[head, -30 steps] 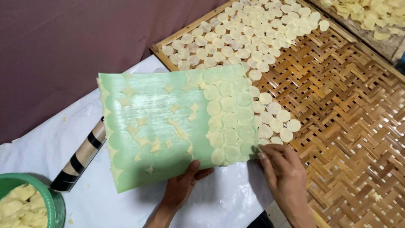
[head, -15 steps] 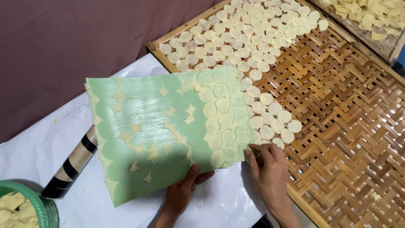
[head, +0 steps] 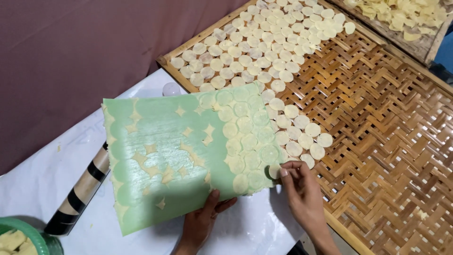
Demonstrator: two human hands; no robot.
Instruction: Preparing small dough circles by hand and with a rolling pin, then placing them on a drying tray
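My left hand [head: 204, 222] grips the lower edge of a pale green sheet [head: 165, 156] and holds it tilted over the white cloth. Several thin round dough discs [head: 245, 137] stick to the sheet's right part; small star-shaped dough scraps dot its left part. My right hand [head: 297, 189] pinches one dough disc [head: 274, 171] at the sheet's lower right corner, right beside the edge of the woven bamboo tray [head: 377, 141]. Rows of round discs [head: 264, 52] lie on the tray's upper left half.
A rolling pin with dark bands [head: 82, 189] lies under the sheet on the white cloth [head: 42, 174]. A green bowl of dough pieces [head: 19, 238] sits at the bottom left. A second tray of pale pieces [head: 401, 19] stands at the top right. A maroon wall [head: 71, 47] is behind.
The sheet has shifted a little and tilted further toward the tray. My right hand has moved from the sheet's corner edge onto one disc and now pinches it.
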